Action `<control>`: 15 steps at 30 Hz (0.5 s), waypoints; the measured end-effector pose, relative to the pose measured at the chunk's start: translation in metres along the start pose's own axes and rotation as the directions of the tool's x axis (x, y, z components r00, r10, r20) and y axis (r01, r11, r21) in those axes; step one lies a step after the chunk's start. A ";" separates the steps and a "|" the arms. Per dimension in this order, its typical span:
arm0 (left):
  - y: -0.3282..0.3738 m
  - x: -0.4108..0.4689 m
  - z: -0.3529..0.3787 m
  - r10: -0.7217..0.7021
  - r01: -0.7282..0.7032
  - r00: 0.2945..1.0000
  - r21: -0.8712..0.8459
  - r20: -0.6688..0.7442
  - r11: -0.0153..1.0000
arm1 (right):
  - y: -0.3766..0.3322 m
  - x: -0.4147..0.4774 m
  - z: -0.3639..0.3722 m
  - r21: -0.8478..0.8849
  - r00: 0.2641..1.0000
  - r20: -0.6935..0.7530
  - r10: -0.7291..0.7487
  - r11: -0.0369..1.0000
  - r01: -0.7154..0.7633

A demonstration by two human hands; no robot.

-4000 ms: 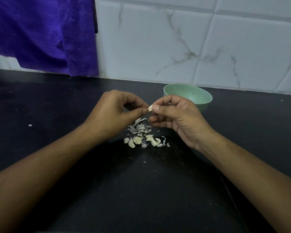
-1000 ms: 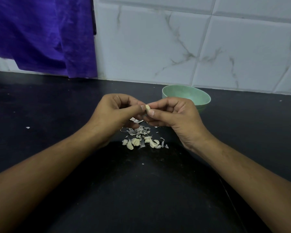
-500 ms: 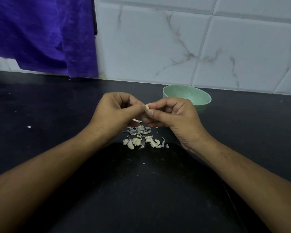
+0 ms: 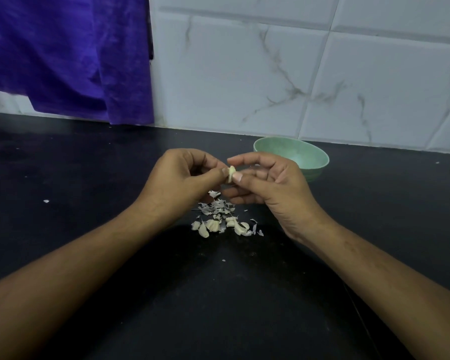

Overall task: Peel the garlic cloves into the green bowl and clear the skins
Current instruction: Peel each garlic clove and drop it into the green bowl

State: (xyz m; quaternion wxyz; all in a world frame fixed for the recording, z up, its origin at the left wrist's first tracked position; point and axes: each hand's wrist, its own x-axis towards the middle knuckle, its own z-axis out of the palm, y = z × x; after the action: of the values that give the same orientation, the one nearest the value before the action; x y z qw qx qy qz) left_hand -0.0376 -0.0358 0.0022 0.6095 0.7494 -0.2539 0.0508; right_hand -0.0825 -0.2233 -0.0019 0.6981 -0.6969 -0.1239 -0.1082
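I pinch one garlic clove (image 4: pixel 231 173) between my left hand (image 4: pixel 177 183) and right hand (image 4: pixel 268 185) — above the skins (image 4: pixel 216 207) and loose cloves (image 4: pixel 218 227) on the black counter (image 4: pixel 89 178). The green bowl (image 4: pixel 291 157) sits behind my right hand — purple cloth (image 4: pixel 68 55) hangs far left.

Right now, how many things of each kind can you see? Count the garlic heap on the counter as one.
Hands: 2 (left hand, right hand)
Green bowl: 1
Held garlic clove: 1
Heap of cloves and skins: 1
Purple cloth: 1
Total: 6
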 end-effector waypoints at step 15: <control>0.000 -0.001 -0.005 0.130 -0.139 0.990 0.304 0.049 0.942 | 0.004 0.001 -0.002 -0.103 1.000 0.021 -0.015 0.995 0.017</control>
State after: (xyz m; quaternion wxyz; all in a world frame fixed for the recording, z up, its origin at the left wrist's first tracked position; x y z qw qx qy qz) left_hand -0.0373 -0.0308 0.0034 0.4770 0.8166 -0.3019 0.1204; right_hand -0.0805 -0.2258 -0.0051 0.6591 -0.7320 -0.1306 -0.1129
